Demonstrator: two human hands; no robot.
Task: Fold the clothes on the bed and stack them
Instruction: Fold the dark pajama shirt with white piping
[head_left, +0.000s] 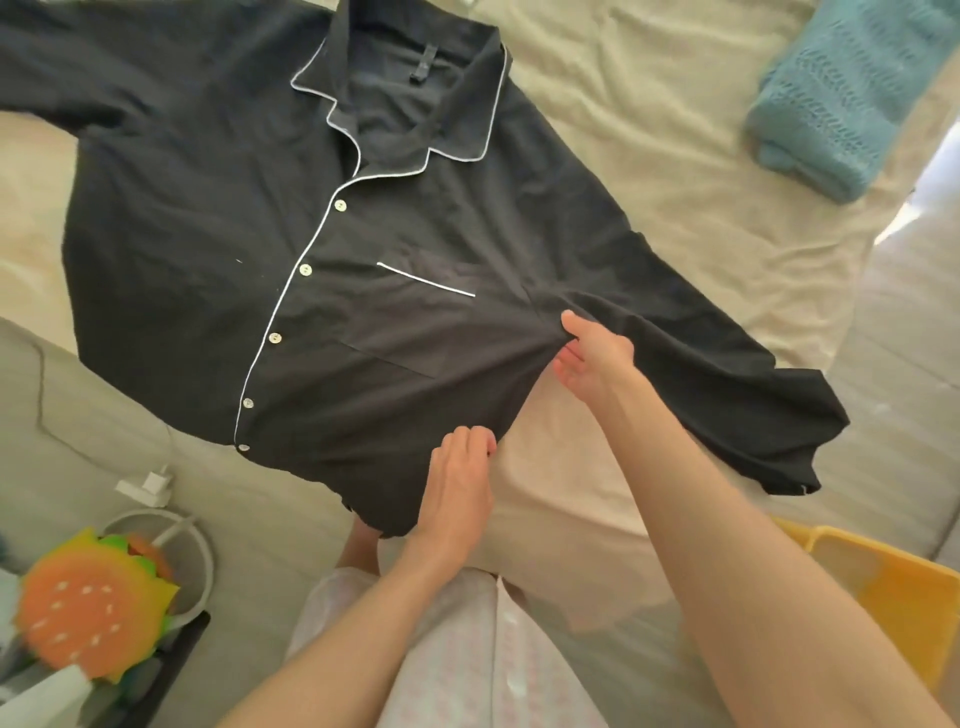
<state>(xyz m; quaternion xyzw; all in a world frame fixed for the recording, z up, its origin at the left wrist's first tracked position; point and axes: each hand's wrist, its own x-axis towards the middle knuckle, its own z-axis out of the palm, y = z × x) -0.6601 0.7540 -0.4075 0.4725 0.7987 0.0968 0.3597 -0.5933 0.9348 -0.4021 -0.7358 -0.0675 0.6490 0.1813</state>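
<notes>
A black button-up pyjama shirt (218, 218) with white piping lies spread front-up across the beige bed (649, 130), collar at the far side. Its right sleeve (727, 374) trails toward the bed's near right edge. My left hand (460, 486) grips the shirt's bottom hem at its near corner, fingers curled into the cloth. My right hand (592, 364) pinches the side seam where the sleeve joins the body, thumb on top and fingers under the fabric. A folded teal knit garment (852, 93) sits on the bed at the far right.
A yellow laundry basket (883, 587) stands at the lower right beside the bed. At the lower left are a burger-shaped plush (88, 603), a white round stand (171, 540) and a white charger (148, 486).
</notes>
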